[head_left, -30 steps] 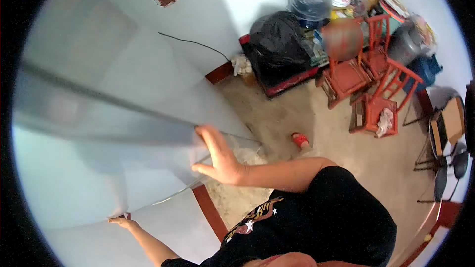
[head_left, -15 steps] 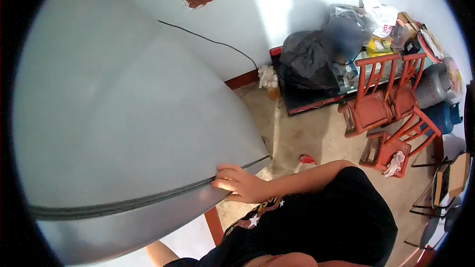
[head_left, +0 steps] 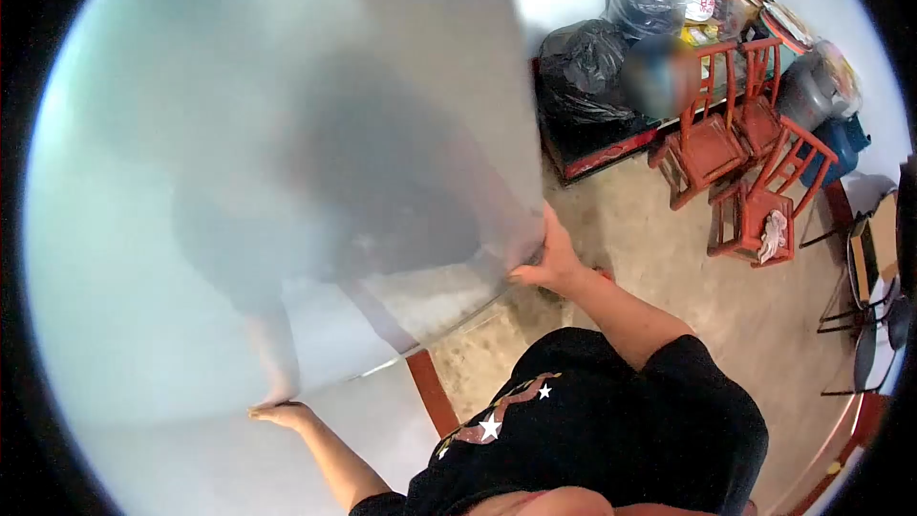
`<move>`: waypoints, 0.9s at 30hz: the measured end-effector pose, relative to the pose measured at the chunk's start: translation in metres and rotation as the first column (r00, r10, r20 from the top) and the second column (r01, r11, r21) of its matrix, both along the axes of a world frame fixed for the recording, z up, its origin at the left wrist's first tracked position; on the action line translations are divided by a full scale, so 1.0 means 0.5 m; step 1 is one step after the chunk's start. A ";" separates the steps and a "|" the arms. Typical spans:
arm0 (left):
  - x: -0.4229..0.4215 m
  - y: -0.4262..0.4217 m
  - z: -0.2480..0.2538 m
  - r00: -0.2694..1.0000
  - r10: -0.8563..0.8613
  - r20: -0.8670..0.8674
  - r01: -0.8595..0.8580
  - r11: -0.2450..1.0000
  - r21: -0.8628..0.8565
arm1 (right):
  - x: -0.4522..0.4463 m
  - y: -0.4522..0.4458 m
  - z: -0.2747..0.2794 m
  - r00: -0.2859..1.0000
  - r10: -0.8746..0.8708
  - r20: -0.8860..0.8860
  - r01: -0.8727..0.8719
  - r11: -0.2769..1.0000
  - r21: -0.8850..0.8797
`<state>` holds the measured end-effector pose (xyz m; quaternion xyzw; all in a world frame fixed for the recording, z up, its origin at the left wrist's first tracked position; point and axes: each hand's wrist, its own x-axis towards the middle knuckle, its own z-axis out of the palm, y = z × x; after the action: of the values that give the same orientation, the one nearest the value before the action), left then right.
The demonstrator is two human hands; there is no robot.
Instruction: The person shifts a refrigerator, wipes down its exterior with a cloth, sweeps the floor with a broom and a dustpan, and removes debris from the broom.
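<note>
A large grey, glossy-fronted appliance (head_left: 143,229), which looks like a refrigerator, fills the left half of the view. Its smooth face carries a blurred reflection of my body and arms. My right hand (head_left: 557,253) grips the right edge near the corner, thumb on the near side and fingers reaching up along the edge. At the lower left, my left hand (head_left: 280,414) holds the near edge, its fingers pointing left and partly hidden. The two hands are well apart.
Red wooden chairs (head_left: 707,148) stand at the right, one with a pale cloth on its seat. Behind them, black plastic bags (head_left: 583,72) rest on a low dark table (head_left: 597,158). Gas cylinders (head_left: 807,91) stand beyond. Folded chairs (head_left: 874,325) lean far right.
The appliance has turned, so its reflective face shows instead of the grey side and dark seam. My right hand has moved right and up to its edge; my left hand has come into view.
</note>
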<state>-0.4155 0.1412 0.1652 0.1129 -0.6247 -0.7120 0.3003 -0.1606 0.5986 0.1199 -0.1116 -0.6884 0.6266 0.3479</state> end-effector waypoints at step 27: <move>-0.396 0.132 -0.003 0.954 -0.092 -0.285 0.108 0.993 0.040 | -0.344 0.044 -0.173 0.961 -0.210 -0.181 0.229 0.969 0.088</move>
<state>-0.6137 0.2070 0.1637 -0.0135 -0.5604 -0.7520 0.3468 -0.3328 0.6208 0.0332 -0.1142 -0.6724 0.5530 0.4785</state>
